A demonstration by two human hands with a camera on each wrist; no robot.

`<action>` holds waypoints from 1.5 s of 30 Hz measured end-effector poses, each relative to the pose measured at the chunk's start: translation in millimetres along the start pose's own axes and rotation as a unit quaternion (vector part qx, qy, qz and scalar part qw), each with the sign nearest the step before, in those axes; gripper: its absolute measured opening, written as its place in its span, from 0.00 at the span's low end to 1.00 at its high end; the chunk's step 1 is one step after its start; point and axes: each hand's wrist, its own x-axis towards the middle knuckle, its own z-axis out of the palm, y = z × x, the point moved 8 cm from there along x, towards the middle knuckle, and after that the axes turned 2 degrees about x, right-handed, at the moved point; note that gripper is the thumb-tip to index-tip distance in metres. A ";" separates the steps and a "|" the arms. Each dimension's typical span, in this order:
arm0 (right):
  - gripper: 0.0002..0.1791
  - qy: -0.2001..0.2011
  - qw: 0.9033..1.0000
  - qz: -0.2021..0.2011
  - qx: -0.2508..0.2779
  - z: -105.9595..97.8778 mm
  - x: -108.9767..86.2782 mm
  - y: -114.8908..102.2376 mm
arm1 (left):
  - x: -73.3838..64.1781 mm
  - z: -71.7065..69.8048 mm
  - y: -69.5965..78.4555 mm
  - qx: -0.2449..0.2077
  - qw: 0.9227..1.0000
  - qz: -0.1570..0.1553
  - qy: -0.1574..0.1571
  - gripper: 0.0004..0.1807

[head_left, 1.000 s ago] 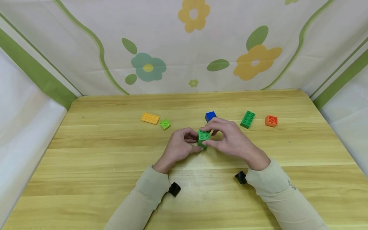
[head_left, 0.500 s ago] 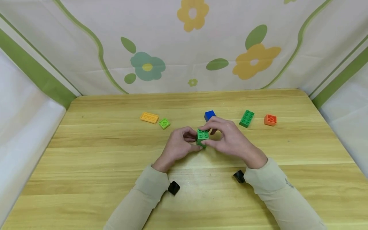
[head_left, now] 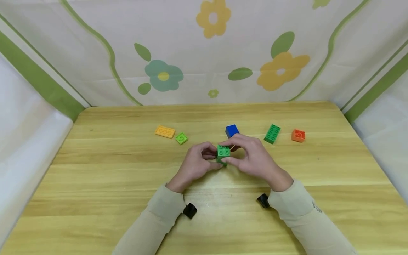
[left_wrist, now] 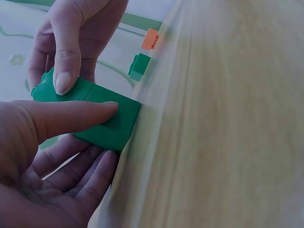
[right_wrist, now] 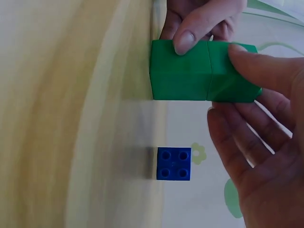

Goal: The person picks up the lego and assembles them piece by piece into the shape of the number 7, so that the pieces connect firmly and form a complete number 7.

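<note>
Two green toy bricks stand stacked upright on the table (head_left: pixel 242 219), flush with a thin seam between them. The upper green brick (head_left: pixel 224 151) shows its studs on top; the lower green brick (right_wrist: pixel 178 76) meets the tabletop. My left hand (head_left: pixel 196 163) holds the lower brick from the left, thumb along its near side. From the right, my right hand (head_left: pixel 256 159) pinches the upper brick between thumb and fingers. Just beyond the right hand lies a blue brick (head_left: pixel 231 130), partly covered in the head view; its studs face the right wrist camera.
Back left, a yellow-orange plate (head_left: pixel 165 131) and a small lime plate (head_left: pixel 181 138) lie underside up. Toward the back right are a longer dark green brick (head_left: pixel 272 134), studs up, and an orange-red brick (head_left: pixel 298 135) with its hollow underside showing. A flowered cloth (head_left: pixel 191 46) hangs behind.
Both hands keep their hold on the stacked green bricks. The whole head view has shifted slightly, and the bricks stay in place relative to one another.
</note>
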 end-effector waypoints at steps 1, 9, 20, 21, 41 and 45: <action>0.22 0.001 1.000 -0.001 0.001 0.3 -0.4 -0.3 | -0.4 -0.4 -0.3 0.001 1.000 0.000 0.000 0.17; 0.31 -0.040 0.997 0.033 0.051 -2.3 -1.5 7.9 | -4.0 -3.0 -2.9 0.007 1.000 -0.015 -0.004 0.17; 0.26 0.004 0.972 0.212 0.098 -40.7 12.5 80.8 | -6.4 -8.1 -13.1 0.005 0.998 -0.066 0.011 0.18; 0.27 0.005 0.971 0.220 0.099 -39.9 13.9 85.5 | -6.5 -8.2 -13.5 0.005 0.998 -0.066 0.011 0.18; 0.34 -0.017 0.949 0.271 0.158 -13.3 24.2 113.7 | -5.7 -5.2 -9.5 0.000 0.998 -0.060 0.010 0.18; 0.33 -0.017 0.945 0.275 0.176 -11.8 24.1 116.6 | -5.8 -5.5 -9.9 0.002 0.998 -0.061 0.009 0.19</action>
